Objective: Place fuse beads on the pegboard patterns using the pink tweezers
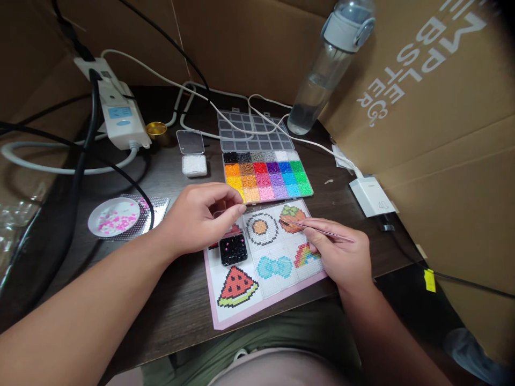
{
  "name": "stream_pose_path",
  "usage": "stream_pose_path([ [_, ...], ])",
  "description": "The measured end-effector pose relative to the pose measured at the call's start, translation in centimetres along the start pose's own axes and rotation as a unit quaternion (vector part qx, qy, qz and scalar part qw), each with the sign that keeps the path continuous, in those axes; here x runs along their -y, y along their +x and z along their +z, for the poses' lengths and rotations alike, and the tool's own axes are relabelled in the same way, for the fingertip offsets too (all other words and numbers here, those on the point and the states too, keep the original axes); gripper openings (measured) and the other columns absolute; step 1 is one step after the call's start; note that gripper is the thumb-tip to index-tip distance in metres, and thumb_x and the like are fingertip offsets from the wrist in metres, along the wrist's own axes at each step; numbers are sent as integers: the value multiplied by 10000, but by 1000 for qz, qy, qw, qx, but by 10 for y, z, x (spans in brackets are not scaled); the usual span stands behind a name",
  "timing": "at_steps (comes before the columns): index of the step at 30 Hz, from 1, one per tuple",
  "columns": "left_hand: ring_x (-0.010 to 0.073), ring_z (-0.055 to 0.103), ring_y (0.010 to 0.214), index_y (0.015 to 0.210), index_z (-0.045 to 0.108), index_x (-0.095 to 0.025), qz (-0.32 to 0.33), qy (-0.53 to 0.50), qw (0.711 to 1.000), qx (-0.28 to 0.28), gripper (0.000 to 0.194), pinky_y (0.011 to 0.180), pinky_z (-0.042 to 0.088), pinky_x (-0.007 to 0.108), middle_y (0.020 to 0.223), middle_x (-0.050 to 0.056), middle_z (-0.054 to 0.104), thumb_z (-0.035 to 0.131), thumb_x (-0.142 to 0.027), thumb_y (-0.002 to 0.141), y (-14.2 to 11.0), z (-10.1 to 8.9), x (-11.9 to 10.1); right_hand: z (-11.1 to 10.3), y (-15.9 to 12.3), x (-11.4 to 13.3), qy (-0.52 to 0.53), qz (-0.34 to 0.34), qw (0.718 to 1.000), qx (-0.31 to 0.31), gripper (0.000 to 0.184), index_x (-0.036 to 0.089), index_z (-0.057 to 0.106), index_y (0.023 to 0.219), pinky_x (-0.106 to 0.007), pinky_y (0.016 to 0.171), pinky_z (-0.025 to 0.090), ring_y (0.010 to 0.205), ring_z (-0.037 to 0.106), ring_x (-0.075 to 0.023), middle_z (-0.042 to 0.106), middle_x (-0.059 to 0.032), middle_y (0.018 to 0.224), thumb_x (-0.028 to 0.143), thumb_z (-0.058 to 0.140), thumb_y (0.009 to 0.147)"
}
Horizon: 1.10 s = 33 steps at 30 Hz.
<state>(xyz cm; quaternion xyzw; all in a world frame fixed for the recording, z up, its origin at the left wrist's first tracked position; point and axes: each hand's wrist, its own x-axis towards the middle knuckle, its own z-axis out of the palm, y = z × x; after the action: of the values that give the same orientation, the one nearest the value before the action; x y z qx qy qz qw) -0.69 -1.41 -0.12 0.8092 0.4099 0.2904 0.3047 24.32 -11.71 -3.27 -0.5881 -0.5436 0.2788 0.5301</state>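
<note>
Left hand: your left hand (201, 217) reaches in from the lower left, forearm crossing the tabletop's (169, 300) near edge; palm down, fingers curled, thumb and forefinger tips pinched together over the upper left corner of the pattern sheet (265, 257). What they pinch is too small to tell.
Right hand: your right hand (341, 252) rests on the sheet's right edge, knuckles up, fingers pressed together around thin tweezers (317, 229), held like a pen.
Tweezers: slim, pale metal, lying nearly flat; tip points left and reaches the orange persimmon picture (293, 219) at the sheet's upper right corner.
Pattern sheet: pink-bordered, near the tabletop's front edge, slightly turned; shows a fried egg, blue bow, rainbow and watermelon slice in pixel squares.
Black bead box (233, 250): small, open, sitting on the sheet's left part, just below your left hand.
Bead organiser (267, 174): clear tray, lid open, rows of coloured beads, touching the sheet's far edge.
Behind: small white bead box (194, 165); dish of pink beads (113, 216) toward the left edge; power strip (116, 110) and water bottle (328, 64) toward the far edge.
</note>
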Motion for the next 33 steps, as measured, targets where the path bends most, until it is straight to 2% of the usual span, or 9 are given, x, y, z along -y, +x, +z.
stream_pose_path([
  [16, 103, 575, 548, 789, 697, -173, 3, 4, 1000, -4, 168, 536, 428, 227, 652, -9, 658, 641, -326, 832, 0, -1, -1, 2, 1, 3, 9, 17, 1000, -22, 126, 242, 831, 859, -185, 425, 538, 501, 636, -89, 805, -40, 873, 165, 748, 804],
  [33, 112, 585, 556, 792, 694, -188, -9, 5, 1000, 2, 177, 542, 436, 234, 659, -12, 662, 638, -351, 830, 0, 0, 0, 2, 1, 6, 15, 23, 1000, -14, 132, 243, 832, 857, -197, 428, 538, 565, 678, -122, 806, -50, 884, 174, 725, 820],
])
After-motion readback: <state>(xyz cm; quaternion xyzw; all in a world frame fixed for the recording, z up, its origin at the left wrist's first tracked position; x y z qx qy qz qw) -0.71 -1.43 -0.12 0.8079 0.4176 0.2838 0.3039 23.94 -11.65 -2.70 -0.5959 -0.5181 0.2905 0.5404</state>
